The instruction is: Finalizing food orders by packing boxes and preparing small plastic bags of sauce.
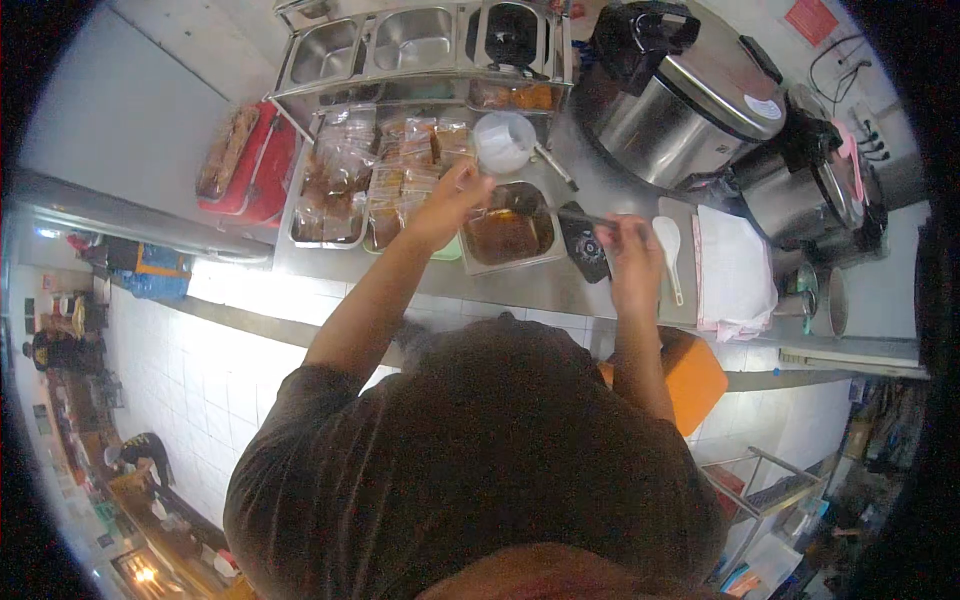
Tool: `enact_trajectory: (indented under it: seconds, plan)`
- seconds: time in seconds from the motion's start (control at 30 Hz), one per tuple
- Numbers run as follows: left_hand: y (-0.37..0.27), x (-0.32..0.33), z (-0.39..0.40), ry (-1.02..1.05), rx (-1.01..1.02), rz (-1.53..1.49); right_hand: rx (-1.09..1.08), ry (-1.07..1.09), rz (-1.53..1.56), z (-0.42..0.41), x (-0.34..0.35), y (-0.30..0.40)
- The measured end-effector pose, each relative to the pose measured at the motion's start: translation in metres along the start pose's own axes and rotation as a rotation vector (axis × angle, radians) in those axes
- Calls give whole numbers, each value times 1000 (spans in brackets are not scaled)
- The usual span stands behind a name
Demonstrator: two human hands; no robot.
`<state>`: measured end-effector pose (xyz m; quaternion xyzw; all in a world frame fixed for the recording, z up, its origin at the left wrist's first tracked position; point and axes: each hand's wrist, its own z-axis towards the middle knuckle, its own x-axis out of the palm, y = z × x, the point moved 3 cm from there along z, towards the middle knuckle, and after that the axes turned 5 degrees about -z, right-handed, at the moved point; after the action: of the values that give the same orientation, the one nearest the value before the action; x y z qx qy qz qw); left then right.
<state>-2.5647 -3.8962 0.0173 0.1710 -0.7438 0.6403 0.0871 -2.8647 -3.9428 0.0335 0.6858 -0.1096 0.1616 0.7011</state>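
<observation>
My left hand (450, 202) is over the left edge of a square steel pan (514, 225) of brown liquid, its fingers near a translucent plastic tub (504, 142); whether it holds anything is unclear. At the right of the pan, my right hand (631, 244) grips the end of a dark, thin utensil handle (589, 217) that points left towards the pan. Below that handle lies a black object (587, 251) with a round emblem. Filled clear plastic sachets (405, 176) stand in rows left of the pan, and more sachets (330, 202) fill a steel tray (328, 244).
A white spoon (670, 255) and folded white cloths (735, 274) lie at right. Large steel cookers (675, 120) stand behind them. A rack with steel pans (412, 37) rises at the back; a red container (259, 172) is at left. A person (146, 454) bends over far left.
</observation>
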Motion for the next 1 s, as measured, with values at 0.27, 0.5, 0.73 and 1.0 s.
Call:
enact_trajectory:
  seconds: [0.27, 0.5, 0.73, 1.0]
  plan:
    - [-35, 10, -46, 226, -84, -589, -544, 206, -1248, 8, 49, -2]
    - [-51, 25, -89, 233, 42, -258, -516, 782, -825, -10, 153, 14]
    - [-17, -15, -104, 344, -54, -302, -73, 1005, -258, -36, 185, -12]
    - [-47, -14, -142, -58, 362, -197, -90, 987, -132, -37, 215, -47]
